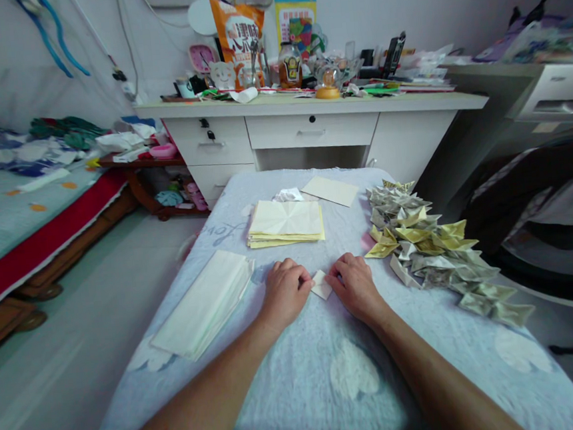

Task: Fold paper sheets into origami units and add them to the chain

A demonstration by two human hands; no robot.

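A small folded paper square [321, 285] lies cornerwise on the cloth, pinched at its two side corners. My left hand [287, 288] is closed on its left corner, and my right hand [355, 284] is closed on its right corner. Just beyond the hands is a stack of creased cream and yellow paper sheets [287, 220]. To the left of my left hand lies a long pile of folded whitish paper [204, 302]. Beside my right hand, rows of folded paper pieces [425, 250] with pointed tips, grey and some yellow, spread to the right.
A pale blue cloth [301, 387] covers the table. At its far end lie a flat cream sheet [330, 191] and a crumpled white tissue [289, 195]. Behind stands a cluttered white desk [279, 132]. A bed [40, 210] is at left, a washing machine [562, 217] at right.
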